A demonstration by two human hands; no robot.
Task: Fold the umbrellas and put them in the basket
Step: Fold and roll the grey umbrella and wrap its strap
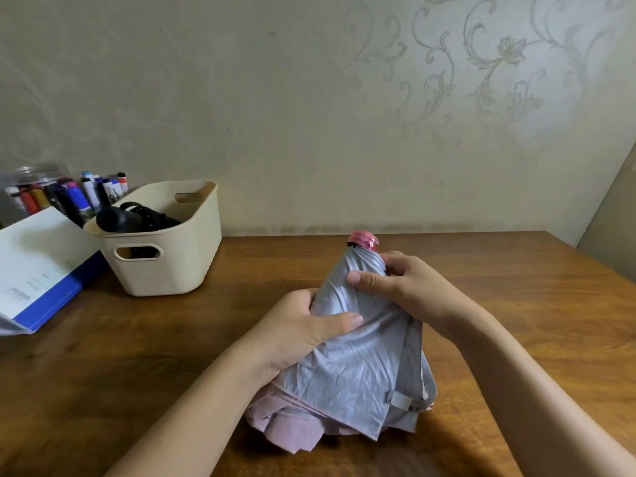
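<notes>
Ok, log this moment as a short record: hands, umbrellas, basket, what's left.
held item: silver-grey fabric umbrella with pink lining and pink cap, collapsed, folds loose
left hand: grips the canopy's middle
right hand: grips it near the cap
strap: grey tab hangs unfastened
basket: cream plastic basket with handle slots, on brown wooden table, left
in basket: black folded umbrella
remaining: wrap, fasten, place silver-grey umbrella in basket

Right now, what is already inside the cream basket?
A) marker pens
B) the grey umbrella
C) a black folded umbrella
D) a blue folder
C: a black folded umbrella lies in the basket, while the left hand and right hand grip the grey umbrella.
</notes>
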